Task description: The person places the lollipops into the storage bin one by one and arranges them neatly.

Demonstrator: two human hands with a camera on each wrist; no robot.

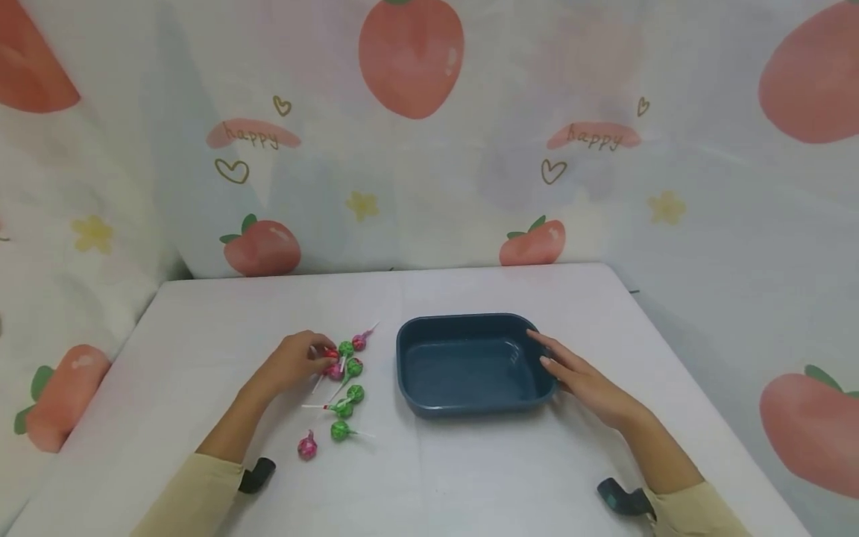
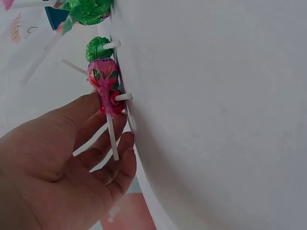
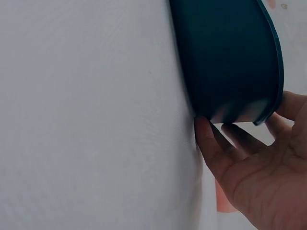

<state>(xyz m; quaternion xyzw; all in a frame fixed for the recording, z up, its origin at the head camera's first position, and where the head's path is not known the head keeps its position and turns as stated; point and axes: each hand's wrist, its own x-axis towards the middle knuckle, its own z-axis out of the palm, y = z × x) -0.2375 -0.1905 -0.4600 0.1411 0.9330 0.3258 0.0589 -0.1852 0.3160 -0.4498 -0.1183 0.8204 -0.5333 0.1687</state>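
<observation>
My left hand [image 1: 295, 363] is at the left side of a loose group of wrapped lollipops. Its thumb and fingertips pinch a red lollipop [image 2: 118, 103], partly hidden behind a pink lollipop [image 2: 102, 76] with a white stick. Close by lie green lollipops [image 1: 354, 367], another pink one [image 1: 359, 342] at the far end and a pink one [image 1: 307, 446] nearer me. On the right, my right hand [image 1: 597, 388] holds the right end of a dark blue rectangular container [image 1: 470, 410], with fingertips over its rim and others against the outer wall. The container's inside shows no contents.
A white cloth covers the table [image 1: 483, 477]. Behind it hangs a fruit-patterned curtain [image 1: 456, 186]. Black wrist devices [image 1: 258, 475] show at both sleeves.
</observation>
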